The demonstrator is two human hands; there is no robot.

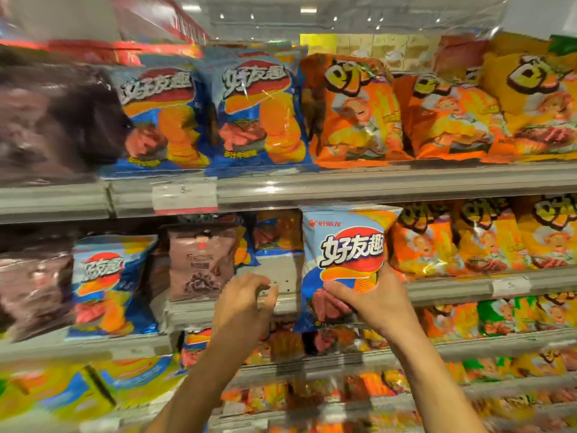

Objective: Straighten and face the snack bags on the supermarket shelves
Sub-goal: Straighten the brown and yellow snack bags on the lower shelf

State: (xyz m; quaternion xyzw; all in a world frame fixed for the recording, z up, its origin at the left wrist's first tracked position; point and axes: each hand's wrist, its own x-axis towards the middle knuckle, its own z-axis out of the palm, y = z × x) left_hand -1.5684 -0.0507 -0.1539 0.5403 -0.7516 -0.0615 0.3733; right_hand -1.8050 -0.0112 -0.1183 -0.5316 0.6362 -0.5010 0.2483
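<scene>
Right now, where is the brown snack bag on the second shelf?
Head view, left of centre: the brown bag stands between a blue chip bag and the bare gap by the left hand.

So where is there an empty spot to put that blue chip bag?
One bare patch: the grey shelf gap between the brown bag and the blue bag that the right hand grips. The left hand reaches there. Elsewhere, bags sit packed side by side.

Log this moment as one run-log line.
right hand: grips blue chip bag | left hand: open at shelf gap | bag: not yet shelved
</scene>
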